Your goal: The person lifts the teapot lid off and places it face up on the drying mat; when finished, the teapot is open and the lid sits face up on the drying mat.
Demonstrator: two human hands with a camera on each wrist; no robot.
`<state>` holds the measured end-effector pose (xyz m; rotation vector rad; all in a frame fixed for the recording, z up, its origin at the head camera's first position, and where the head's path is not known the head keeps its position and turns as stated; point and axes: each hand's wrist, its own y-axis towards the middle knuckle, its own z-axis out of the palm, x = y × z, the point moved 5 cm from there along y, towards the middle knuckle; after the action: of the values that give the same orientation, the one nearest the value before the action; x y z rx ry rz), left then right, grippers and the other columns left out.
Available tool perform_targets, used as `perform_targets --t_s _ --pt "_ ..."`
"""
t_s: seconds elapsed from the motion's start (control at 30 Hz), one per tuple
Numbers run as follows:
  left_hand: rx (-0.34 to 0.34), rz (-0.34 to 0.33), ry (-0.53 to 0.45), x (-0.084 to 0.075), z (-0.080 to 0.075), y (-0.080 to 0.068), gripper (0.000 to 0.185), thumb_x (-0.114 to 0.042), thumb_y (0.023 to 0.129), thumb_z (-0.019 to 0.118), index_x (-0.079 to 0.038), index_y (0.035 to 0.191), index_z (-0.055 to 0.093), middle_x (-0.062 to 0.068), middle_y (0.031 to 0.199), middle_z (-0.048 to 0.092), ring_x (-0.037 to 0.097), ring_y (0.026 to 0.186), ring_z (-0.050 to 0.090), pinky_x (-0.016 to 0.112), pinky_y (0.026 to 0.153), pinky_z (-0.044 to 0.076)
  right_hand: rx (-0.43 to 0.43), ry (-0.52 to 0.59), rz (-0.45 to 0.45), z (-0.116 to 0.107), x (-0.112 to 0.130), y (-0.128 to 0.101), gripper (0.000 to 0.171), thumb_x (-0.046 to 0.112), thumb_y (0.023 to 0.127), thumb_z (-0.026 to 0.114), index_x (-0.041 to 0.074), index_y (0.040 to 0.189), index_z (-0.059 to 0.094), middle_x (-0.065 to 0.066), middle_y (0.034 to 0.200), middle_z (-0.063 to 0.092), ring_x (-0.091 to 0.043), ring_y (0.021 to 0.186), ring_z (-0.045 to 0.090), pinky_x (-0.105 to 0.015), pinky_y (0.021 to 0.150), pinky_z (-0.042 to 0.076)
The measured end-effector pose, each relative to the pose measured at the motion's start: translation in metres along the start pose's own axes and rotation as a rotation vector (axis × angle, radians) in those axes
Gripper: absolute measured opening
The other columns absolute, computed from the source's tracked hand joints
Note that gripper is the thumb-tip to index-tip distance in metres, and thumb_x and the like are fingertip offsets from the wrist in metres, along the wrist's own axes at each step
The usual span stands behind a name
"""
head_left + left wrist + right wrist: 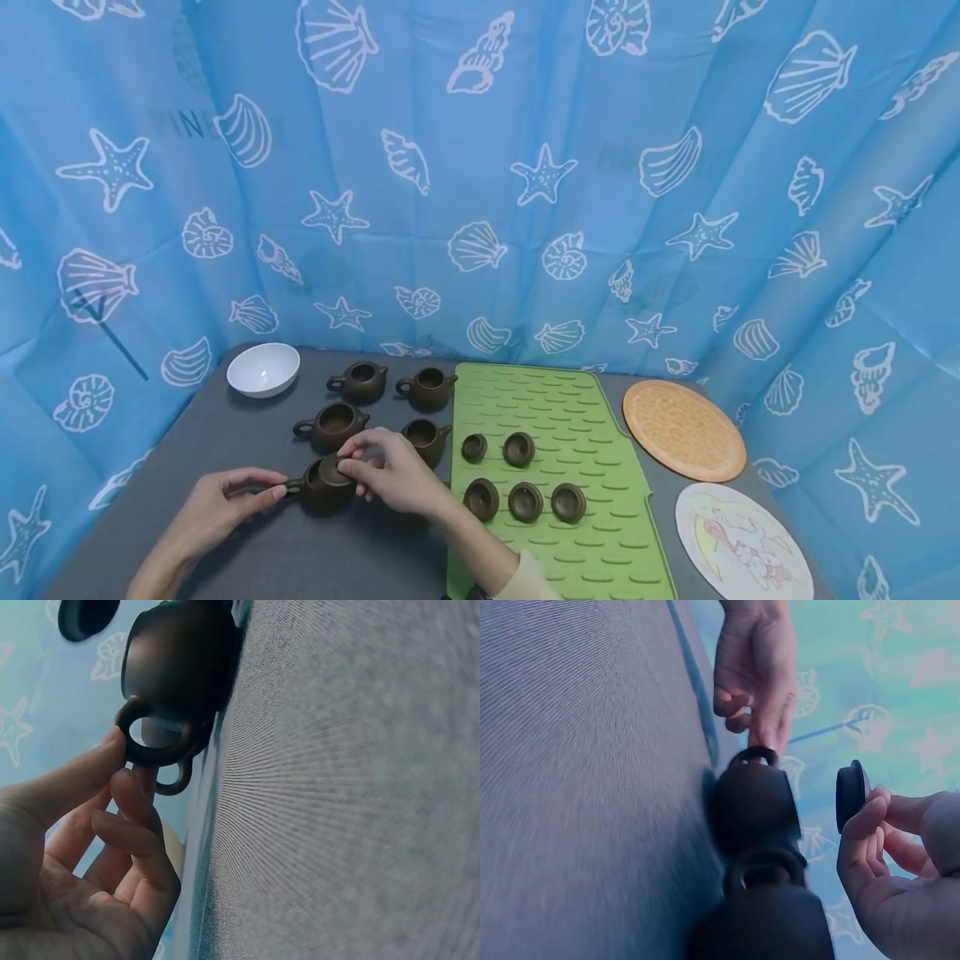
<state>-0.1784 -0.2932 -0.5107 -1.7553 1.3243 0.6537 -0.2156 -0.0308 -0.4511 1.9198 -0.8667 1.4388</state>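
Note:
A small dark brown teapot (pixel 318 497) stands lidless on the grey table. My left hand (pixel 217 508) pinches its loop handle between thumb and fingers, plainly seen in the left wrist view. In my right hand (pixel 393 471) a round brown lid (pixel 849 796) is held by thumb and fingertips, tilted above the teapot's mouth and apart from it. Other open teapots stand around: one teapot (pixel 333 427) just behind, another teapot (pixel 425 440) beyond the right hand, and two at the back. A nearer teapot (pixel 769 926) is mostly hidden under my right forearm in the head view.
On the green mat (pixel 615 542) to the right lie several brown lids (pixel 525 502). A white bowl (pixel 262 371) sits at the back left. An orange round mat (pixel 684 429) and a white round mat with a drawing (pixel 742 542) lie far right. A blue shell-print curtain (pixel 480 208) encloses the table.

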Motion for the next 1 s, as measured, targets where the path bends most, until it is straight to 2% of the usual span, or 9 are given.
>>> perform_targets --t_s 0.2,0.27,0.37,0.47,0.53,0.7,0.77,0.8,1.0 --pt "0.0 -0.005 -0.015 0.002 0.0 0.0 0.049 -0.047 0.096 0.081 -0.01 0.129 0.077 0.0 0.109 0.079 0.015 0.089 0.071 0.031 0.069 0.055 -0.006 0.016 -0.021 -0.025 0.006 -0.025 0.018 0.015 0.108 0.067 0.004 0.122 0.07 -0.012 0.119 0.055 -0.003 0.067 0.061 -0.019 0.058 0.056" --pt "-0.001 -0.01 -0.021 0.002 0.0 0.0 0.05 -0.047 0.096 0.081 -0.01 0.129 0.077 -0.001 0.109 0.079 0.015 0.088 0.071 0.03 0.068 0.055 -0.007 0.022 -0.021 -0.035 0.008 -0.033 0.02 0.015 0.109 0.066 0.003 0.125 0.068 -0.021 0.12 0.059 -0.004 0.066 0.061 -0.02 0.057 0.054" --pt "0.001 -0.014 -0.028 0.003 0.0 -0.001 0.05 -0.048 0.096 0.081 -0.011 0.13 0.077 -0.001 0.109 0.08 0.015 0.088 0.07 0.03 0.069 0.054 -0.021 0.026 -0.013 -0.05 0.01 -0.045 0.023 0.014 0.11 0.064 0.002 0.129 0.067 -0.028 0.117 0.065 -0.006 0.066 0.062 -0.022 0.055 0.052" --pt "0.004 -0.013 -0.03 0.002 0.0 -0.001 0.05 -0.048 0.096 0.081 -0.011 0.13 0.077 -0.001 0.109 0.08 0.014 0.088 0.07 0.03 0.069 0.054 -0.041 0.008 -0.021 -0.066 0.011 -0.056 0.024 0.014 0.11 0.063 0.001 0.131 0.065 -0.029 0.12 0.069 -0.009 0.069 0.064 -0.023 0.056 0.051" --pt "0.004 -0.011 -0.029 0.002 0.0 -0.002 0.05 -0.048 0.096 0.081 -0.011 0.13 0.077 -0.001 0.109 0.08 0.014 0.087 0.07 0.03 0.068 0.054 -0.051 -0.015 -0.022 -0.076 0.011 -0.063 0.025 0.014 0.111 0.062 0.001 0.132 0.064 -0.031 0.114 0.069 -0.008 0.07 0.064 -0.023 0.057 0.05" --pt "0.002 -0.013 -0.026 0.001 0.001 -0.002 0.05 -0.048 0.096 0.081 -0.011 0.129 0.078 -0.002 0.108 0.08 0.014 0.086 0.07 0.03 0.068 0.053 -0.068 -0.07 -0.015 -0.1 0.01 -0.08 0.036 0.016 0.113 0.059 0.006 0.148 0.059 -0.03 0.127 0.065 -0.007 0.071 0.064 -0.026 0.059 0.053" --pt "0.001 -0.016 -0.027 0.001 0.001 -0.001 0.051 -0.049 0.096 0.082 -0.011 0.129 0.078 -0.002 0.108 0.08 0.014 0.087 0.07 0.03 0.068 0.053 -0.064 -0.081 -0.015 -0.109 0.009 -0.086 0.042 0.014 0.113 0.056 0.007 0.155 0.055 -0.027 0.141 0.057 -0.01 0.073 0.065 -0.028 0.06 0.056" --pt "0.001 -0.018 -0.027 0.001 0.001 -0.001 0.051 -0.049 0.095 0.082 -0.011 0.129 0.078 -0.002 0.108 0.08 0.014 0.087 0.07 0.03 0.068 0.053 -0.059 -0.087 -0.013 -0.113 0.008 -0.088 0.044 0.014 0.114 0.055 0.007 0.157 0.053 -0.029 0.142 0.055 -0.012 0.074 0.066 -0.029 0.061 0.057" --pt "0.001 -0.02 -0.024 0.002 0.0 0.001 0.052 -0.051 0.095 0.081 -0.012 0.13 0.077 -0.002 0.107 0.08 0.015 0.087 0.069 0.03 0.068 0.053 -0.048 -0.121 0.071 -0.138 -0.002 -0.102 0.04 0.015 0.116 0.048 0.013 0.154 0.058 -0.023 0.139 0.052 -0.023 0.08 0.07 -0.04 0.067 0.062"
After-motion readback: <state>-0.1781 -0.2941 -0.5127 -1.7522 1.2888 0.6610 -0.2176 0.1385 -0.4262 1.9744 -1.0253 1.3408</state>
